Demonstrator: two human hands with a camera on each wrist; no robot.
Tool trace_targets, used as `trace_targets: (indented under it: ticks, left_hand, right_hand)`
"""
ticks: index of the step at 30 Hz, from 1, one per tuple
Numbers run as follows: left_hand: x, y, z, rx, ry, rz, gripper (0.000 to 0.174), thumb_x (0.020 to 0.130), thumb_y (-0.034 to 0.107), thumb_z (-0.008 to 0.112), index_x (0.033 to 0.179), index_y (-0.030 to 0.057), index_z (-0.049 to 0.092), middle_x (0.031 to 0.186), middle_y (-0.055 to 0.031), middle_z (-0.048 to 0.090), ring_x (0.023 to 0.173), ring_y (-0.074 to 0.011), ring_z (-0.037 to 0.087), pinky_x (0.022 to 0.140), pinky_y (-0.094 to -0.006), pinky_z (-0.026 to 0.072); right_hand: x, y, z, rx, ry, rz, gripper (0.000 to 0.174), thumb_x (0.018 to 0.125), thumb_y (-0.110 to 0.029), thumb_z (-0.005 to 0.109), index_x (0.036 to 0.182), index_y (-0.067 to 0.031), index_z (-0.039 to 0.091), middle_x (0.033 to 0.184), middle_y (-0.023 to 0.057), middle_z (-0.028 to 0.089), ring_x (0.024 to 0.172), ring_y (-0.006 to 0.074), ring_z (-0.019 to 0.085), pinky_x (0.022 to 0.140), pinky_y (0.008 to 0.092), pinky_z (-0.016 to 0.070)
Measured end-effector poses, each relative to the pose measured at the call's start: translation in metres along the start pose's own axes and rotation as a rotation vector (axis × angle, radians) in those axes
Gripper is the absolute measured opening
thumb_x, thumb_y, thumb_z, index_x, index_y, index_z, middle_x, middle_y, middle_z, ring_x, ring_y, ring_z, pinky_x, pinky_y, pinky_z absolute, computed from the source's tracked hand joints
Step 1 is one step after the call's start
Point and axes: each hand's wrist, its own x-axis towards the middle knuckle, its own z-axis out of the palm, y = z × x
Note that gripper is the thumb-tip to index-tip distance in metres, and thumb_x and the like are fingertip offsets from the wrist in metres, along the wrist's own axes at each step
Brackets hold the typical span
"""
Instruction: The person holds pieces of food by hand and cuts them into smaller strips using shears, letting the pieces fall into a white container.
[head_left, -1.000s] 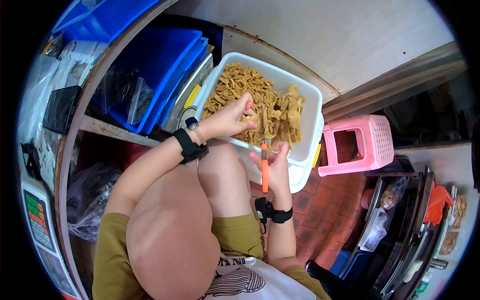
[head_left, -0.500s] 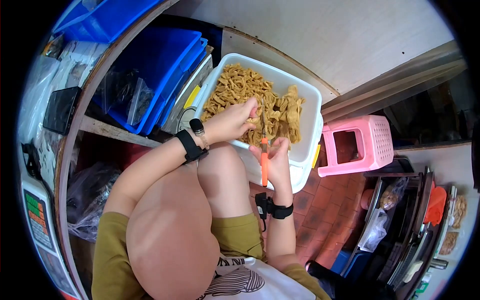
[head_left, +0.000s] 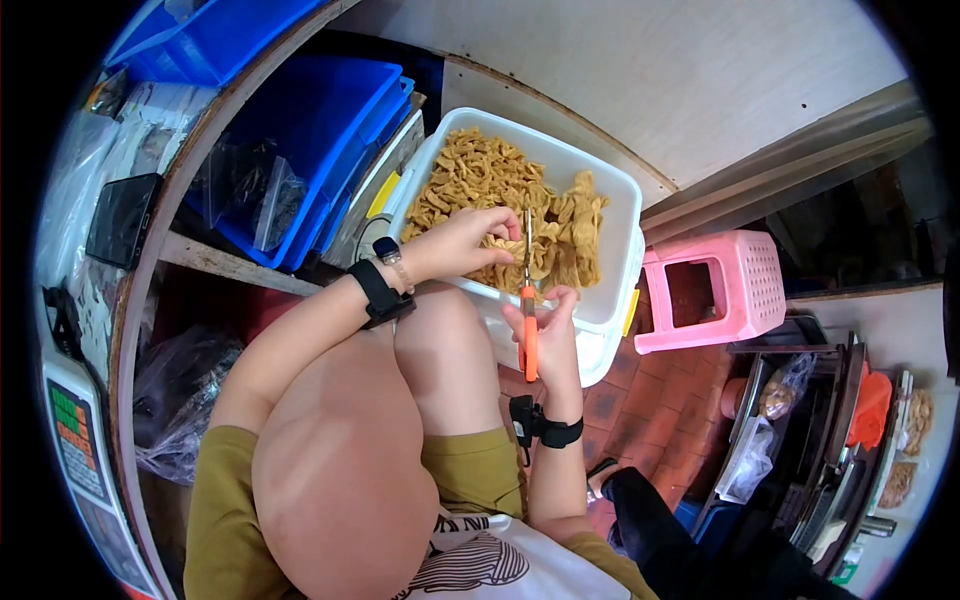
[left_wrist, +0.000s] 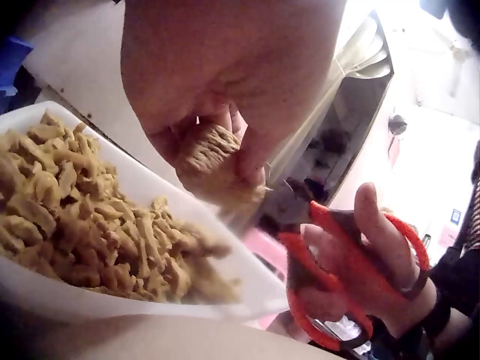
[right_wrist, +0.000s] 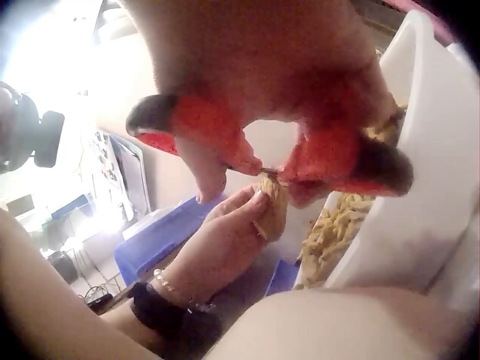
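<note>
In the head view my left hand (head_left: 462, 245) is over a white tub (head_left: 610, 178). It pinches a wrinkled tan food piece (left_wrist: 211, 150), which resembles tofu skin, between thumb and fingers. My right hand (head_left: 556, 345) grips orange-handled scissors (head_left: 529, 325), fingers through the loops. The handles stand apart in the left wrist view. The blades point away from me, right beside the left fingertips, close to the held piece in the right wrist view. Cut tan strips (head_left: 470, 165) heap the tub's left side; longer tan pieces (head_left: 583, 230) lie at its right.
A pink stool (head_left: 765, 285) stands right of the tub on red floor tiles (head_left: 640, 400). Blue bins (head_left: 330, 110) fill the shelf at left, near a scale (head_left: 80, 430). Another person's dark-trousered leg (head_left: 650, 520) shows at lower right, near a rack of trays.
My left hand has shifted slightly, its fingers now lower and more level. The scissors' handles have spread apart. A person's foot and dark trouser leg have come further into view at lower right.
</note>
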Motion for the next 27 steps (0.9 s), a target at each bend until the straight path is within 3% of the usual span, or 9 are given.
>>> trace_targets:
  ticks: [5, 7, 11, 19, 22, 27]
  left_hand:
    - [0.002, -0.005, 0.005, -0.129, 0.074, 0.009, 0.024, 0.079, 0.011, 0.067, 0.097, 0.0015, 0.053, 0.088, -0.0116, 0.065, 0.084, -0.0205, 0.063, 0.076, -0.0317, 0.0472]
    - [0.003, -0.003, 0.005, -0.217, 0.051, -0.055, 0.021, 0.082, 0.010, 0.065, 0.098, 0.0013, 0.054, 0.090, -0.0027, 0.059, 0.085, -0.0086, 0.056, 0.078, -0.0256, 0.0448]
    - [0.002, -0.006, 0.005, -0.215, -0.027, -0.056, 0.020, 0.081, 0.009, 0.065, 0.096, 0.0005, 0.055, 0.088, -0.0058, 0.062, 0.083, -0.0108, 0.059, 0.076, -0.0269, 0.0466]
    - [0.002, -0.011, 0.004, -0.331, -0.103, -0.118, 0.021, 0.083, 0.012, 0.064, 0.099, 0.0019, 0.054, 0.091, -0.0009, 0.057, 0.087, -0.0078, 0.052, 0.080, -0.0246, 0.0436]
    - [0.003, -0.013, 0.005, -0.316, -0.070, -0.061, 0.018, 0.083, 0.010, 0.064, 0.097, 0.0021, 0.054, 0.088, -0.0018, 0.058, 0.082, -0.0077, 0.055, 0.076, -0.0244, 0.0453]
    - [0.003, -0.016, 0.008, -0.350, -0.021, -0.067, 0.017, 0.086, 0.012, 0.062, 0.098, 0.0031, 0.053, 0.085, -0.0009, 0.056, 0.080, -0.0071, 0.052, 0.073, -0.0230, 0.0438]
  right_hand:
    - [0.003, 0.001, 0.000, 0.081, -0.064, -0.049, 0.061, 0.080, -0.038, 0.071, 0.104, -0.0039, 0.026, 0.061, 0.0067, 0.053, 0.055, 0.0161, 0.049, 0.056, 0.0298, 0.0430]
    - [0.004, 0.002, 0.002, 0.069, -0.067, -0.073, 0.061, 0.081, -0.038, 0.069, 0.104, -0.0036, 0.026, 0.061, 0.0067, 0.053, 0.056, 0.0162, 0.050, 0.056, 0.0298, 0.0430]
    - [0.004, -0.005, 0.004, 0.080, -0.076, -0.017, 0.061, 0.080, -0.039, 0.070, 0.103, -0.0042, 0.026, 0.059, 0.0066, 0.053, 0.051, 0.0148, 0.049, 0.053, 0.0283, 0.0415]
    - [0.002, -0.001, 0.006, 0.108, -0.002, -0.055, 0.060, 0.076, -0.033, 0.075, 0.100, -0.0064, 0.027, 0.050, 0.0018, 0.047, 0.047, 0.0109, 0.042, 0.046, 0.0250, 0.0352]
    - [0.000, -0.001, 0.004, 0.143, -0.007, -0.048, 0.059, 0.077, -0.031, 0.075, 0.100, -0.0072, 0.026, 0.053, 0.0013, 0.047, 0.048, 0.0103, 0.041, 0.047, 0.0250, 0.0347]
    - [0.000, 0.007, -0.002, 0.132, -0.119, -0.107, 0.055, 0.082, -0.027, 0.071, 0.104, -0.0067, 0.025, 0.065, 0.0067, 0.052, 0.058, 0.0138, 0.047, 0.056, 0.0271, 0.0411]
